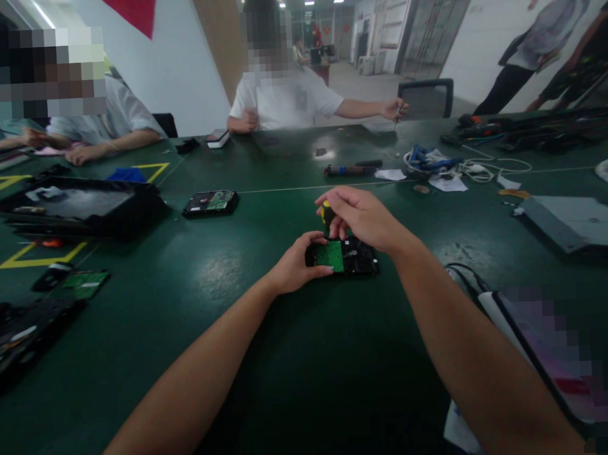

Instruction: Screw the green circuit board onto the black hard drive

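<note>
Two hard drives lie on the green bench (225, 272). One hard drive (354, 255) sits at the centre, circuit side up, with its green board toward nine o'clock and its long axis running from nine to three o'clock. The second drive (210, 202) lies well apart at about ten o'clock from it, also circuit side up, its long axis likewise running side to side.

The left hand (298, 262) grips the near drive's nine o'clock end, fingers curled over the edge. The right hand (362, 217) is closed around one screwdriver (327, 216) with a yellow and black handle, standing nearly upright over the drive's twelve o'clock edge; its tip is hidden behind the fingers.

One loose green circuit board (85, 283) rests at nine o'clock, beside a black tray (79, 209) further back. A second screwdriver (344, 170) lies flat at twelve o'clock, near a bundle of cables (433, 161) at one o'clock. Two people sit across the bench; two more stand at the far right.
</note>
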Motion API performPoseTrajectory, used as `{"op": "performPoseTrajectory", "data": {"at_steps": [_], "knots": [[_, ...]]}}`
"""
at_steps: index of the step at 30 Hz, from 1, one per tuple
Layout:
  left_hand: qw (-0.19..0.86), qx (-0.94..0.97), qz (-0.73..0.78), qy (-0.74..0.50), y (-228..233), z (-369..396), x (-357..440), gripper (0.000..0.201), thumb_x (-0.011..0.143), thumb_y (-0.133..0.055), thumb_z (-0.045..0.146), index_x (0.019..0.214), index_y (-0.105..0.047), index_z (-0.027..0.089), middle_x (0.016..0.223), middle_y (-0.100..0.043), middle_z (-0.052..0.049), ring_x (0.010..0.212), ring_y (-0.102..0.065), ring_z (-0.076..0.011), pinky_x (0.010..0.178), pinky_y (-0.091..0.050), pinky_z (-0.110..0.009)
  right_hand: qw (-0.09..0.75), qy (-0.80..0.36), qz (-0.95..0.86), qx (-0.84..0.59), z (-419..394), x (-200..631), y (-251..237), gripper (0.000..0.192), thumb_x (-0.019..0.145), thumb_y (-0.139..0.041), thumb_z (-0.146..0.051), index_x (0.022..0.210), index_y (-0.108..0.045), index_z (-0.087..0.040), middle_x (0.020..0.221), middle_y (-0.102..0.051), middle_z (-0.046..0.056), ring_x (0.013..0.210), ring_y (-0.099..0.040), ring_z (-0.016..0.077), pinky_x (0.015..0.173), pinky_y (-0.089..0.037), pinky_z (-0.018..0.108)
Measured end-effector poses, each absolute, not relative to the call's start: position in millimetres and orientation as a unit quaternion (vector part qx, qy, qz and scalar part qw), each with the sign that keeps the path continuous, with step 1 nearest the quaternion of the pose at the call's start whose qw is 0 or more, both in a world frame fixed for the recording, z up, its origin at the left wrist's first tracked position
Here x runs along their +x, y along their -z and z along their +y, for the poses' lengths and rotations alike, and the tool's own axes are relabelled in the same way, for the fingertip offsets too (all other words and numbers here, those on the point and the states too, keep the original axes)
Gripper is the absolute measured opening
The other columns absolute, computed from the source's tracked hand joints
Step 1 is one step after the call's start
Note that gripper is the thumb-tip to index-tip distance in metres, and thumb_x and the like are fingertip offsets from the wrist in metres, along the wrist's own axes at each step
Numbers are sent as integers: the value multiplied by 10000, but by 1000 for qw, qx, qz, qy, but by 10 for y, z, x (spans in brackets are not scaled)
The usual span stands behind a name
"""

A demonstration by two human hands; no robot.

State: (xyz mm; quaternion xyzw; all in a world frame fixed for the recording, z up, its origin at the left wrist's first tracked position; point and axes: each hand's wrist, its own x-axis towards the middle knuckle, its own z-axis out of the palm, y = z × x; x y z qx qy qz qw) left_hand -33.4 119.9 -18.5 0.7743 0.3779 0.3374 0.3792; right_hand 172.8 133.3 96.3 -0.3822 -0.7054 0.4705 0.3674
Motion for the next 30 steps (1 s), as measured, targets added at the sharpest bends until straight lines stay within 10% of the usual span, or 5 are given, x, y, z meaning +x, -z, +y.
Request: {"op": "performPoseTrajectory", "data": {"at_steps": [21,30], "knots": [[371,779,379,-335,179,1192,-337,823,778,-863,386,1466,-439,234,1402,-600,-127,1335,-575,-309,1166,-426,-536,387,-466,-698,-381,1342,1731,-943,297,1010,-545,-502,985,-638,-221,1041,-718,67,547,-586,98,475,-383,285],[380,772,388,-330,170,1199,-330,820,768,-868,390,1457,-453,229,1396,-607,-136,1333,-577,-317,1160,-427,-541,381,-413,-731,-387,1332,1737,-964,294,987,-601,-518,984,-652,-228,769,-632,12,619,-575,136,579,-454,302]]}}
